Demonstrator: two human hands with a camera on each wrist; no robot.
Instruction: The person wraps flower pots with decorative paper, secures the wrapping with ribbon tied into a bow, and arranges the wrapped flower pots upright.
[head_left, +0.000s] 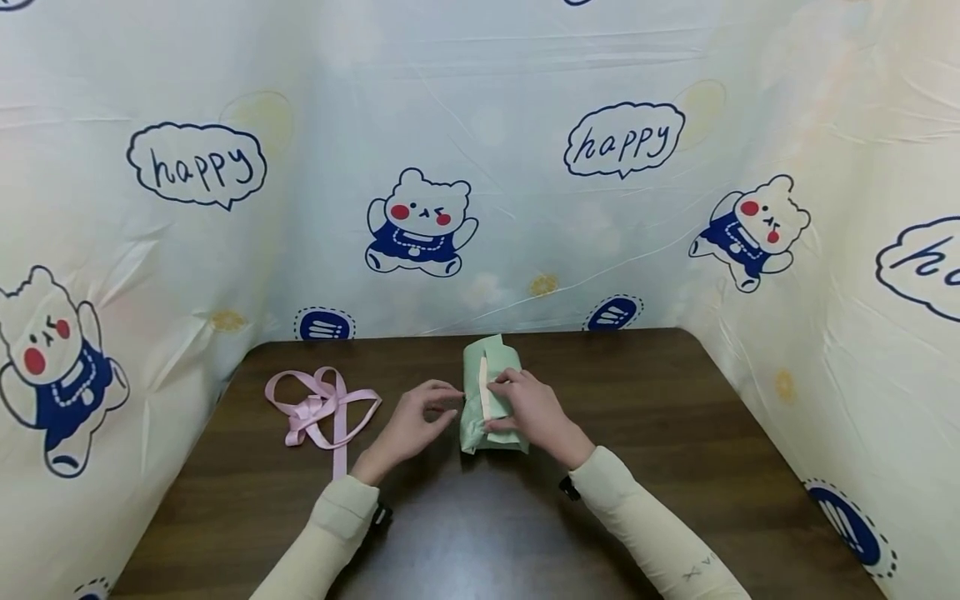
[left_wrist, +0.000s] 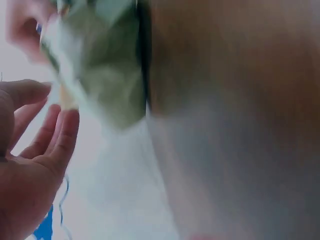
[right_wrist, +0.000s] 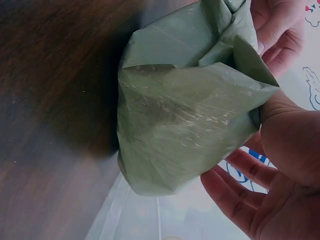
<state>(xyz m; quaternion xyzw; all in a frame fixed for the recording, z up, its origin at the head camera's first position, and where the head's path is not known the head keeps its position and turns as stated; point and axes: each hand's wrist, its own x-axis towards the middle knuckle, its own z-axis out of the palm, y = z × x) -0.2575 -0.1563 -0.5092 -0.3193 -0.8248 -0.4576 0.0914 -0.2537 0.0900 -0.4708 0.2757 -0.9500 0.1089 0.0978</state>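
A package wrapped in light green paper (head_left: 472, 417) stands on the table, with a cream strip (head_left: 483, 387) along the seam on top. My right hand (head_left: 536, 417) rests on the package's right side, fingertips and thumb spread along the top near the strip. In the right wrist view its fingers (right_wrist: 235, 197) lie against the paper's edge, fairly straight, while a paper flap covers part of the thumb. My left hand (head_left: 416, 421) is at the package's left side, its fingers loosely bent and fingertips right at the paper. A folded paper end (right_wrist: 180, 115) faces the right wrist camera.
Left of the hands, a loose tangle of pink ribbon (head_left: 322, 408) lies on the dark wooden table (head_left: 637, 517), one end trailing under the left forearm. A printed curtain (head_left: 517, 208) with bears and lettering encloses the table's back and sides.
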